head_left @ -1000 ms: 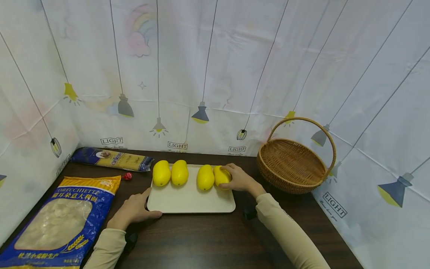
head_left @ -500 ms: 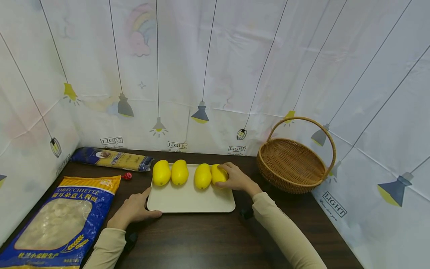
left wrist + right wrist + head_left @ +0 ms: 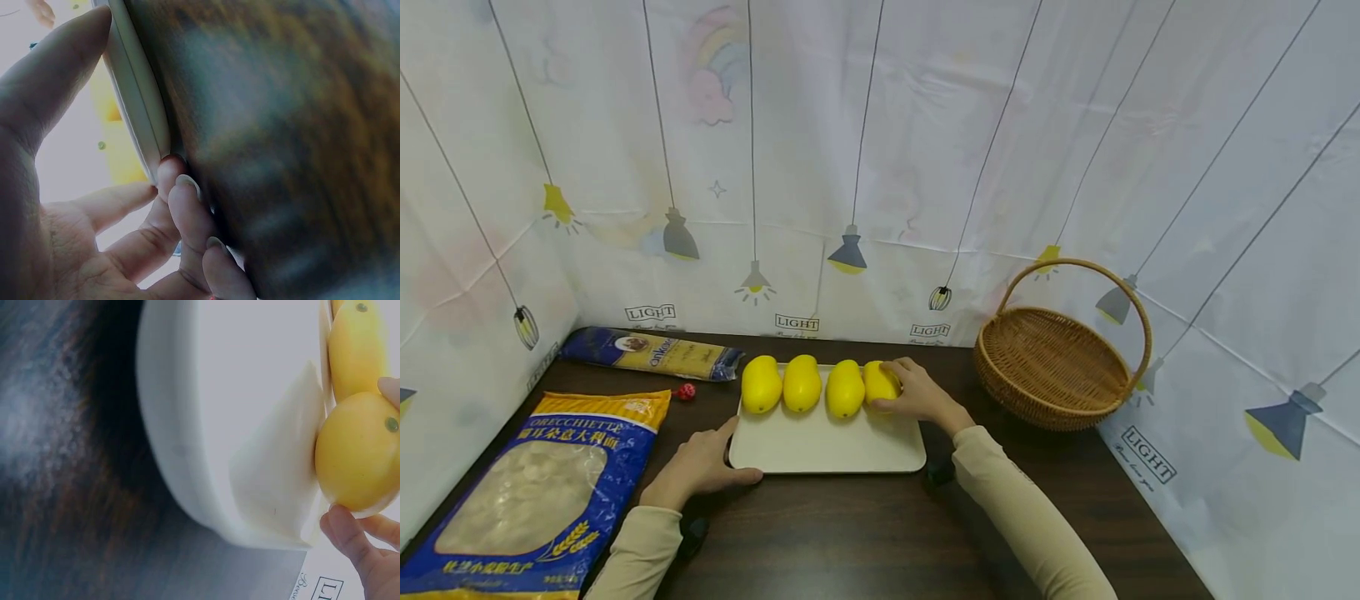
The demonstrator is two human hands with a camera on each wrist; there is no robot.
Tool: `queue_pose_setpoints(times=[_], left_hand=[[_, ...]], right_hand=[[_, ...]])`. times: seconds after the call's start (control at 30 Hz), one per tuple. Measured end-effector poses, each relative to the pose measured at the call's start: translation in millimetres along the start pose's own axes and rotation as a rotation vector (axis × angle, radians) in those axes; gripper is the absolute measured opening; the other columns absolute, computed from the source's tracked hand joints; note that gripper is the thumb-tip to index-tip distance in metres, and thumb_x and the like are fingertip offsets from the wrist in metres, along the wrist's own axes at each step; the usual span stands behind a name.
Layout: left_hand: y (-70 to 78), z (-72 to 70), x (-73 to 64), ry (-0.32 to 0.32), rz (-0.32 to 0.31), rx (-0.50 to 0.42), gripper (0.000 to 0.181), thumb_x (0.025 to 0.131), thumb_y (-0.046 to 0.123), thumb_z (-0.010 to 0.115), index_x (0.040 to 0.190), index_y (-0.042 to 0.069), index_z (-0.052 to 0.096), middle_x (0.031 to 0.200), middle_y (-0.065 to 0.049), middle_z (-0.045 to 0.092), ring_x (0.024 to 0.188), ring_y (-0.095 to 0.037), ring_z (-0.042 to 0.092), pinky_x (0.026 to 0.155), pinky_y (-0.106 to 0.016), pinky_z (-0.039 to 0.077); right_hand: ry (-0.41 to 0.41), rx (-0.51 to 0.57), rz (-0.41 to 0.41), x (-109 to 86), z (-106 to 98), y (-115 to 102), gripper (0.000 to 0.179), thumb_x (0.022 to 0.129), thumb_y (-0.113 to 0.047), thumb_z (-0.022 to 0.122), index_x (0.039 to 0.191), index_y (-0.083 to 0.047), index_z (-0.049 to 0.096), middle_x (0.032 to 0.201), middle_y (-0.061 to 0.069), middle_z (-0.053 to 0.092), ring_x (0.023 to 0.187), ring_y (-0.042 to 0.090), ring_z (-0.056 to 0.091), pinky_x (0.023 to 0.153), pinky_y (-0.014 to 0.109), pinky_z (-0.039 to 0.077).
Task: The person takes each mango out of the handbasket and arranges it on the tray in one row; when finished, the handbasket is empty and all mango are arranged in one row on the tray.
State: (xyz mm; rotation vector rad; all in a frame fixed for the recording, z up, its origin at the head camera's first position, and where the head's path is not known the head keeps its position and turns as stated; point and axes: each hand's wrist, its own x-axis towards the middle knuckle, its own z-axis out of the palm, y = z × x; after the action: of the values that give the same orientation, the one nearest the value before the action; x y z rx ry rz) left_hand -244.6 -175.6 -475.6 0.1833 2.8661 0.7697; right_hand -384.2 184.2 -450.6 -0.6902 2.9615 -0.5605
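Note:
Several yellow mangoes stand in a row along the far side of a white tray. My right hand holds the rightmost mango, thumb and fingers on opposite sides; the right wrist view shows this mango against its neighbour. Just left of it in the head view is another mango. Two more, a mango and the leftmost mango, sit side by side. At the tray's near left corner my left hand holds the rim, its thumb and bent fingertips touching the edge.
A wicker basket with a tall handle stands at the back right. On the left lie a blue-and-yellow orecchiette bag and a long pasta packet. A small red item lies near the tray. A printed curtain backs the dark table.
My right hand has slid the two right-hand mangoes leftward along the tray, narrowing the gap to the left pair. My left hand has stayed at the tray corner.

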Motion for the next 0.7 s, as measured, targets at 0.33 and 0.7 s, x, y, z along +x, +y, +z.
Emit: queue_pose_setpoints(times=[0.33,0.7], left_hand=[[-5.0,0.4,2.9,-0.004,0.005,0.005,0.111,0.074,0.060,0.080,0.156,0.003,0.032,0.132,-0.032,0.060,0.116,-0.048,0.061,0.096,-0.065,0.048],[-5.7,-5.2,1.8,-0.012,0.007,-0.013,0.110,0.075,0.058,0.080,0.156,0.001,0.031,0.139,-0.033,0.056,0.124,-0.051,0.056,0.102,-0.069,0.042]], right_hand=[[0.044,0.046,0.051,-10.5,-3.7,1.8,0.087,0.084,-0.059,0.070,0.152,-0.012,0.042,0.151,0.019,0.044,0.133,0.036,0.049,0.109,0.055,0.045],[0.107,0.093,0.198,-31.3,-7.2,22.2,0.086,0.092,-0.069,0.051,0.155,-0.014,0.035,0.161,0.016,0.034,0.144,0.040,0.040,0.114,0.062,0.038]])
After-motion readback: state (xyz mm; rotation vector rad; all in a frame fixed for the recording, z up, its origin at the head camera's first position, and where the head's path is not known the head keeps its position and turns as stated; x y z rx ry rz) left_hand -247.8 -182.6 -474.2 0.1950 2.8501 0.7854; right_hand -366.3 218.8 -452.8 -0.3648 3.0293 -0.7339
